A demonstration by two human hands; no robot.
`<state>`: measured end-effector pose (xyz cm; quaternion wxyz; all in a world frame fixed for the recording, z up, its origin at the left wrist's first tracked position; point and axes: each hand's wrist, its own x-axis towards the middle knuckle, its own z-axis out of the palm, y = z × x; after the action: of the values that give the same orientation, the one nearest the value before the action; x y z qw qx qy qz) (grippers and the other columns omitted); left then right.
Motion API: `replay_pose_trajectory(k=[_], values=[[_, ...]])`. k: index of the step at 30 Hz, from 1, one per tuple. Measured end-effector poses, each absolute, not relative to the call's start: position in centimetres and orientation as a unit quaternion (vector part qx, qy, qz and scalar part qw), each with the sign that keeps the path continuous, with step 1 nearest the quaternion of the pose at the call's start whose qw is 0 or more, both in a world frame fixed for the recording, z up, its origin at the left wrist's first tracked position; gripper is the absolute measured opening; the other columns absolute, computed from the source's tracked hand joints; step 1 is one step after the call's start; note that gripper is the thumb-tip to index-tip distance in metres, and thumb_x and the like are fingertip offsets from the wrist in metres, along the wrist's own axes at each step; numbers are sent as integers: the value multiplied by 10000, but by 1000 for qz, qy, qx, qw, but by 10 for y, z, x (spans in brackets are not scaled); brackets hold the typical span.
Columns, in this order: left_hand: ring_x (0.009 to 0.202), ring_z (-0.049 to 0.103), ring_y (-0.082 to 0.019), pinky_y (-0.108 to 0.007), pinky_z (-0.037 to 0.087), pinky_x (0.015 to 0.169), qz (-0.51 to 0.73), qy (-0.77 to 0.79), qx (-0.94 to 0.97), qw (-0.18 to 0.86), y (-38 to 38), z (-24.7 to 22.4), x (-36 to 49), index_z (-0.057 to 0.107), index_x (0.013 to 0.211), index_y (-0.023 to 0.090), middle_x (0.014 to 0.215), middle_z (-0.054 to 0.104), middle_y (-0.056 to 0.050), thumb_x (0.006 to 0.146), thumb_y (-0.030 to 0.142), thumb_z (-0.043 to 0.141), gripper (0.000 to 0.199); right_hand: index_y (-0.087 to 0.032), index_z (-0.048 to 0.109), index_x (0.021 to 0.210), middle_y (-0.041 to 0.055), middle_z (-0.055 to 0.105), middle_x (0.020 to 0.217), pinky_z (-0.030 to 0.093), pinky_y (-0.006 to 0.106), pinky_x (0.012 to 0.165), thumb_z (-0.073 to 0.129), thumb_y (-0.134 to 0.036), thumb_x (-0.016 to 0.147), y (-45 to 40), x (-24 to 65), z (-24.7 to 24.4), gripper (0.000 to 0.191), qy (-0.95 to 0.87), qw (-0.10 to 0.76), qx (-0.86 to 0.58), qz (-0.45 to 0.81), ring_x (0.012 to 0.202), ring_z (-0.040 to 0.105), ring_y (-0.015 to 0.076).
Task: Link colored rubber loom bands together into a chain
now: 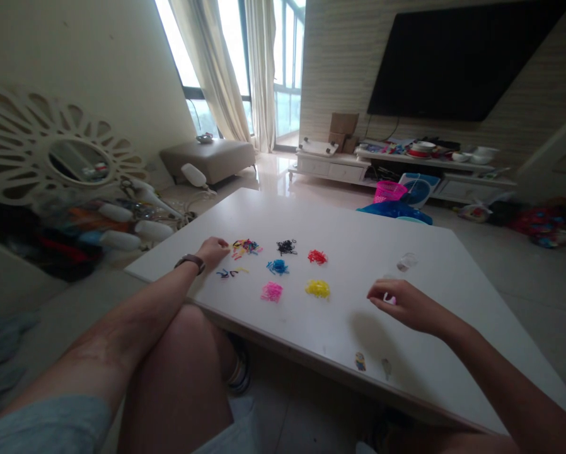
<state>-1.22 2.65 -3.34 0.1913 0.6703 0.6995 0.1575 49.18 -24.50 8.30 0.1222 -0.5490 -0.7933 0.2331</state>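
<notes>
My left hand (213, 251), with a dark watch at the wrist, rests at the left edge of a mixed-colour pile of small bands (246, 247). Its fingertips are pinched; what lies between them is too small to tell. My right hand (401, 302) hovers over the table's right part, fingers curled, a bit of pink (389, 299) showing beneath them. Between the hands lie sorted heaps: black bands (287, 246), red bands (317, 256), blue bands (278, 267), pink bands (272, 291) and yellow bands (317, 289). A few loose bands (224, 273) lie near my left wrist.
On the white table (330, 221) are a small clear container (406, 261), a minion figure sticker or charm (360, 361) and a small pale piece (386, 368) by the front edge. Beyond stand a pink basket (389, 190) and a low bench (210, 159).
</notes>
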Motion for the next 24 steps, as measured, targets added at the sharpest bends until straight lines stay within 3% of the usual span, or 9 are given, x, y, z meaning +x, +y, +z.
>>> replay_pose_trajectory(k=[10,24], values=[[757,664,-190,-236,462,648,170,691,678,183,26,-38,-6,776,839,149,813,750,-74,675,265,693,217,-185,704,854,65,702,868,487,315,695,526,-340,917,-238,485,82,244,-794,120,-544,243,750,618,183],[784,661,-189,-243,473,699,206,673,688,177,15,-22,4,779,801,160,832,760,-75,687,281,694,187,-186,720,873,79,721,877,508,339,709,531,-372,913,-233,483,82,268,-797,117,-537,249,764,633,204]])
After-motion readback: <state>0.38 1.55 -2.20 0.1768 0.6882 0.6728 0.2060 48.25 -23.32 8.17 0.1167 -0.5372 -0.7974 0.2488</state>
